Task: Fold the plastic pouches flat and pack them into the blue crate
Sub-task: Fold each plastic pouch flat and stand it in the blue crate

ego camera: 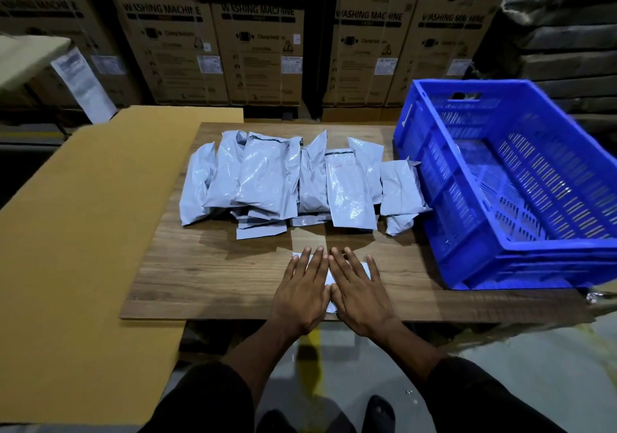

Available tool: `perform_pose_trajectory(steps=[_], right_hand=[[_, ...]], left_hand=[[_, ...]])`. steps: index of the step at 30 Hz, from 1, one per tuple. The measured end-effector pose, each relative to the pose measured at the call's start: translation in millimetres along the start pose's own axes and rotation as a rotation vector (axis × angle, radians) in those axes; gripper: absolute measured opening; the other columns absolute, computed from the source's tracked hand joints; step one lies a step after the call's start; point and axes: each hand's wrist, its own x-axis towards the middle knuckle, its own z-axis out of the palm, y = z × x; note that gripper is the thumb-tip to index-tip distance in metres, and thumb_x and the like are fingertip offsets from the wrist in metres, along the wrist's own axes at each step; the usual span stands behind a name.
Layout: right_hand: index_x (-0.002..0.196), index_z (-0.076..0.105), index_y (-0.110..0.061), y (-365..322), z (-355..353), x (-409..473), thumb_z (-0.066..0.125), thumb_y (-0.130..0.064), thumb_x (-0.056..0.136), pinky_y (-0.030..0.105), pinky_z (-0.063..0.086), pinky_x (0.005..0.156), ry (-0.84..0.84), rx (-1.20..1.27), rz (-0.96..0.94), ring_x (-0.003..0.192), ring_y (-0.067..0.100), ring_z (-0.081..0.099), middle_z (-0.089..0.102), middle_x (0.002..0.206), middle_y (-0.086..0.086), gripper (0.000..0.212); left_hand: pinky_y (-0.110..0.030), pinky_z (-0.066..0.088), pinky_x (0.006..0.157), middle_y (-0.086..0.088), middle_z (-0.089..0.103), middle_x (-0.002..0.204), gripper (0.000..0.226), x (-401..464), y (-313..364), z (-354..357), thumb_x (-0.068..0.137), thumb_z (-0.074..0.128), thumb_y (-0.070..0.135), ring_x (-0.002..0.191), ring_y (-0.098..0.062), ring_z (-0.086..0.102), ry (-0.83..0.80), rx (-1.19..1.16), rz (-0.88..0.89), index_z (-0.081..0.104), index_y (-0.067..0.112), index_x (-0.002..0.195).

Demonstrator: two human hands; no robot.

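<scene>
Several grey plastic pouches (277,182) lie in an overlapping row across the middle of the wooden table (200,275). One pouch (330,277) lies flat near the table's front edge, mostly hidden under both hands. My left hand (302,289) and my right hand (359,294) press on it side by side, fingers straight and spread. The blue crate (521,265) stands on the table's right side, tilted, and I see nothing inside it.
A large sheet of brown cardboard (83,232) lies to the left, partly under the table board. Stacked washing machine cartons (260,48) form a wall behind the table. Dark stacked material (567,48) sits at the back right.
</scene>
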Motion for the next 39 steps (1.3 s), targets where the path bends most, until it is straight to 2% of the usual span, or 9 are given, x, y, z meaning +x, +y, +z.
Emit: perform_pose_trajectory(steps=[7,13,21,24,27,32,39], right_hand=[[0.156,0.031,-0.014,0,1,0,0.026,-0.039,0.102,0.057,0.017,0.118,-0.015,-0.011,-0.001,0.153,0.021,0.015,0.022,0.165,0.001,0.06],[0.156,0.031,-0.014,1,-1,-1,0.024,-0.04,0.102,0.057,0.015,0.117,-0.038,-0.021,0.001,0.153,0.022,0.016,0.021,0.166,0.001,0.061],[0.157,0.03,-0.017,1,-2,0,0.025,-0.041,0.103,0.059,0.01,0.117,-0.083,-0.026,0.017,0.153,0.02,0.016,0.021,0.165,-0.002,0.06],[0.156,0.032,-0.018,1,-4,0,0.026,-0.042,0.102,0.06,0.009,0.116,-0.105,-0.026,0.022,0.152,0.021,0.02,0.023,0.165,-0.003,0.059],[0.157,0.029,-0.02,1,-6,0,0.025,-0.043,0.103,0.063,0.011,0.116,-0.122,-0.025,0.029,0.153,0.021,0.018,0.019,0.166,-0.004,0.059],[0.158,0.024,-0.023,0,-10,-2,0.022,-0.046,0.104,0.069,0.016,0.114,-0.149,-0.021,0.049,0.152,0.021,0.019,0.016,0.167,-0.004,0.059],[0.16,0.014,-0.023,6,-13,-6,0.012,-0.056,0.103,0.068,0.002,0.116,-0.203,-0.045,0.077,0.155,0.019,0.005,-0.002,0.168,-0.005,0.066]], left_hand=[[-0.054,0.03,0.12,-0.013,0.03,0.165,0.063,-1,0,-1,0.102,0.032,0.038,0.154,-0.033,0.023,-0.007,-0.019,0.001,0.037,0.005,0.156],[-0.053,0.026,0.122,-0.012,0.028,0.166,0.062,-2,-1,-1,0.104,0.032,0.038,0.155,-0.033,0.019,-0.016,-0.011,0.018,0.035,0.005,0.157],[-0.05,0.021,0.12,-0.013,0.04,0.16,0.061,0,-1,-3,0.103,0.032,0.038,0.15,-0.034,0.032,-0.06,0.006,0.013,0.044,0.004,0.152],[-0.049,0.017,0.121,-0.012,0.039,0.161,0.062,1,-1,-3,0.103,0.029,0.04,0.151,-0.034,0.03,-0.086,0.007,-0.003,0.042,0.006,0.153],[-0.052,0.024,0.122,-0.012,0.034,0.163,0.063,2,0,-4,0.104,0.025,0.041,0.152,-0.038,0.024,-0.123,0.009,-0.02,0.038,0.008,0.156],[-0.056,0.033,0.115,-0.012,0.024,0.167,0.064,0,0,-8,0.104,0.017,0.049,0.152,-0.046,0.017,-0.169,-0.009,-0.106,0.03,0.019,0.16],[-0.056,0.029,0.117,-0.012,0.024,0.167,0.065,-2,2,-10,0.103,0.019,0.051,0.153,-0.044,0.016,-0.183,-0.004,-0.139,0.028,0.023,0.16]])
